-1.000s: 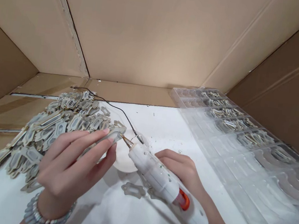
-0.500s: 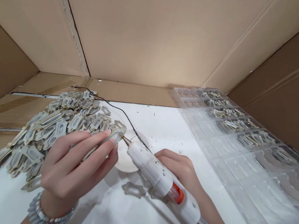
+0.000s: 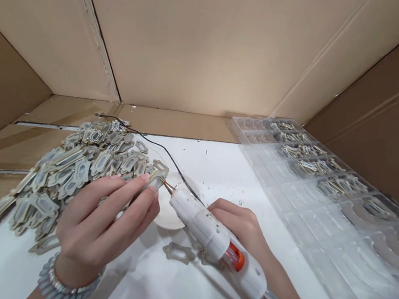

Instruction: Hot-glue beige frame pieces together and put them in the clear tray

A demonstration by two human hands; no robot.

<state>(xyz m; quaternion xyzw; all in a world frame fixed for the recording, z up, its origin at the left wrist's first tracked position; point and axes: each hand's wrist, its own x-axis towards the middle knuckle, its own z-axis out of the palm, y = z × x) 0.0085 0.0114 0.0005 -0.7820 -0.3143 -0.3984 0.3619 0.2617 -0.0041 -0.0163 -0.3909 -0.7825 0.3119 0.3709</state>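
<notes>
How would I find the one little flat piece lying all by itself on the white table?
Start at the white tabletop inside the cardboard walls, with the big heap of grey-gold flat cutout pieces on its left. Look below the white glue gun, between the two hands. The single grey frame-shaped piece lies flat and alone there, with a hole in its middle, apart from the heap.

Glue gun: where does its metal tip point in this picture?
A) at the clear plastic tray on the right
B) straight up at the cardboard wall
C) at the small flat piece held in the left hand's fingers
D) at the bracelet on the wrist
C: the glue gun, held in the right hand, has its tip against the small flat piece pinched by the left hand.
</notes>
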